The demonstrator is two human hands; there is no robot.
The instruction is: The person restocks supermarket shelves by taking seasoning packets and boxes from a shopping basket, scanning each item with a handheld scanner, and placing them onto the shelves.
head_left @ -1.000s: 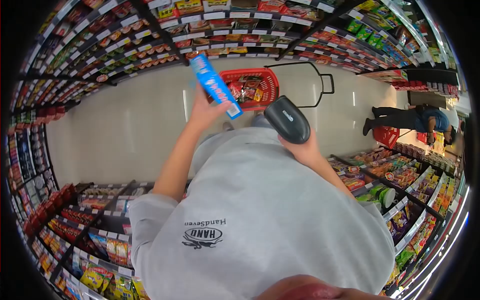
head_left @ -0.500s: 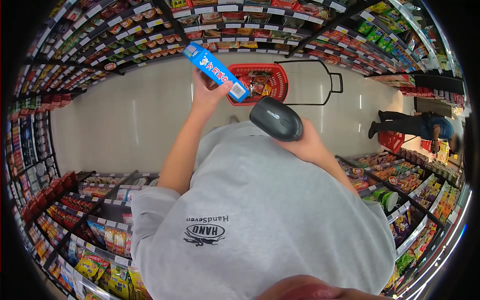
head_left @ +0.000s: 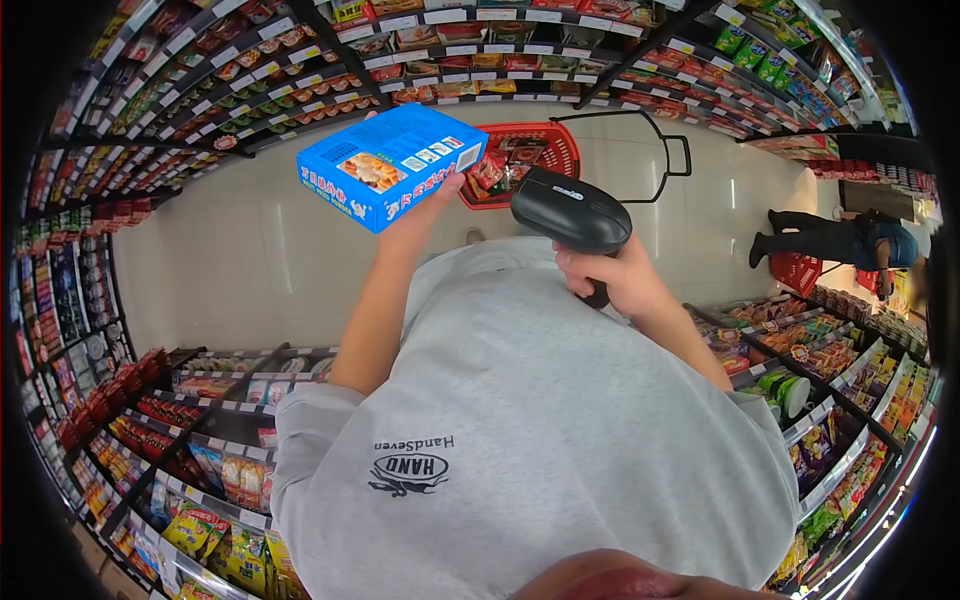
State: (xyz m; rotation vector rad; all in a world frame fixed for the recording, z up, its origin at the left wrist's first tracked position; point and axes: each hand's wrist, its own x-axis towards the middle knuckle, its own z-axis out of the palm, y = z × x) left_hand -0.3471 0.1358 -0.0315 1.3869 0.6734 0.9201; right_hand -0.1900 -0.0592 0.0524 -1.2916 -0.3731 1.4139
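Note:
A blue box of frying powder (head_left: 345, 165), printed with a picture of fried food and a barcode on its narrow side, rests in my left hand (head_left: 418, 212). My left thumb presses near the barcode end, and the other fingers are mostly hidden behind the box. In my right hand (head_left: 630, 280) is a black handheld barcode scanner (head_left: 570, 212), with my fingers wrapped round its handle. The scanner's head points left toward the box, and a gap separates them. Beyond both hands, a red shopping basket (head_left: 572, 150) holds several packets, partly covered by the box and scanner.
A black pull handle (head_left: 678, 156) extends right from the basket on the pale floor (head_left: 240, 260). Stocked shelves (head_left: 470, 60) curve along the far side, and more racks (head_left: 220, 450) stand near me. At right, another person (head_left: 840, 240) stands by a red basket (head_left: 797, 270).
My left hand has turned the box, so its broad printed face now shows, and brought it slightly left. The scanner has shifted a little right and swung, exposing my fingers on its handle.

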